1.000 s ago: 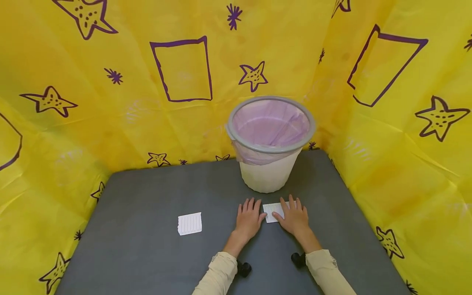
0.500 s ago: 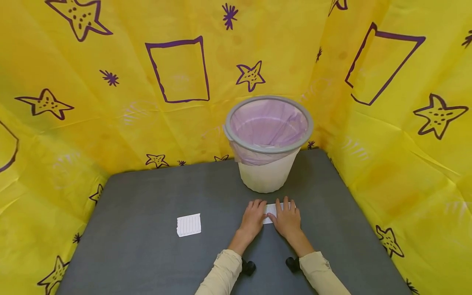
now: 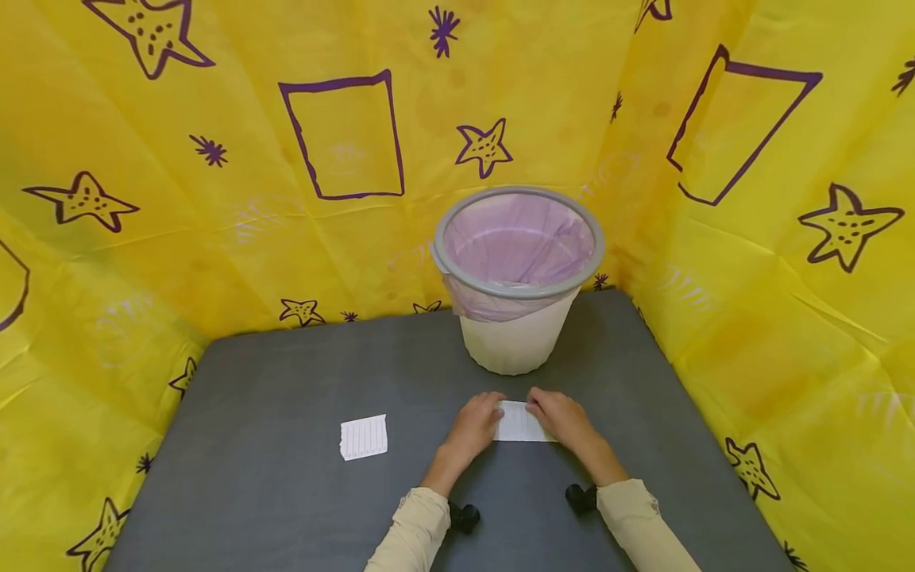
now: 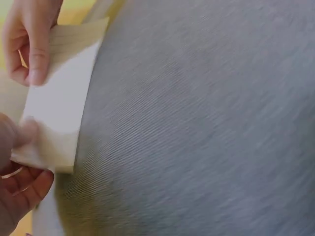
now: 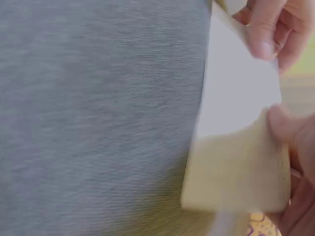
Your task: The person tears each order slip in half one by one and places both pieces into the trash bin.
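Between both hands is a small sheet of lined paper (image 3: 520,423), pinched along its far edge. My left hand (image 3: 472,430) grips its left end, thumb on top and fingers beneath, as the left wrist view shows. The right hand (image 3: 569,421) holds the right part the same way; in the right wrist view its thumb lies on the paper (image 5: 241,123). The sheet is raised off the grey table and casts a shadow on it. A second piece of lined paper (image 3: 364,438), with a ragged left edge, lies flat to the left of my hands.
A white trash bin (image 3: 509,342) with a grey rim and a pinkish-purple liner stands just beyond my hands. Yellow cloth walls (image 3: 236,199) with purple drawings enclose the back and sides of the grey table (image 3: 286,508).
Both hands went from lying with straight fingers at and on the sheet to curling their fingers and pinching it. The sheet has come up off the table. The other paper stays put.
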Demonstrator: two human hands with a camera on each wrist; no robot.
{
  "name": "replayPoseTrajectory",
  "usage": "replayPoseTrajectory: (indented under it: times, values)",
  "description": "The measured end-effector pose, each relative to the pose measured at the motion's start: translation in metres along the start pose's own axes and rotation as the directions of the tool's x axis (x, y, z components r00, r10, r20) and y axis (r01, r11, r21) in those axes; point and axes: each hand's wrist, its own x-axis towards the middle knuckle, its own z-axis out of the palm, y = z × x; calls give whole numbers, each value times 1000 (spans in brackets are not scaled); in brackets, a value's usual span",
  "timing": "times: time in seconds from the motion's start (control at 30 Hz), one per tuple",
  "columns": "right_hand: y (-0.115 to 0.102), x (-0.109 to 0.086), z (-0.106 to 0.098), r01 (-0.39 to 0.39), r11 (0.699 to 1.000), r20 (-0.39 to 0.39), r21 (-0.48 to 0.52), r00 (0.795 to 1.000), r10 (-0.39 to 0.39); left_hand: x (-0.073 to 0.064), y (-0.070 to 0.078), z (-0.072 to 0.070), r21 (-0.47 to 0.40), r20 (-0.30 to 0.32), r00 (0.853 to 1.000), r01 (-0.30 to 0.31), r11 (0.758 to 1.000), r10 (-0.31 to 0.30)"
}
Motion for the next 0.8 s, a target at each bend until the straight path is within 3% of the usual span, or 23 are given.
replayPoseTrajectory:
  times: [0.13, 0.27, 0.33, 0.43, 0.6, 0.7, 0.8]
  values:
    - [-2, 13, -10, 95, 987, 72, 129, 992, -104, 8, -4, -13, -2, -25, 999, -44, 999, 44]
    - [-5, 25, -18, 192, 954, 59, 230, 976, -210, 15, -4, -27, 5, -40, 994, -102, 995, 102]
    - [-7, 29, -22, 202, 941, 60, 273, 972, -226, 18, -4, -34, -12, -48, 989, -138, 990, 137]
    - [-11, 35, -28, 181, 923, 72, 341, 973, -217, 20, -2, -42, -27, -58, 983, -173, 985, 171]
    - [-14, 41, -35, 75, 893, 129, 443, 981, -147, 21, -1, -51, -8, -90, 982, -167, 986, 166]
    - [-16, 43, -38, 38, 883, 145, 467, 982, -119, 20, -1, -55, -5, -140, 976, -170, 985, 168]
    - [-17, 45, -39, 30, 877, 154, 480, 981, -118, 20, -3, -56, 4, -203, 960, -197, 980, 194]
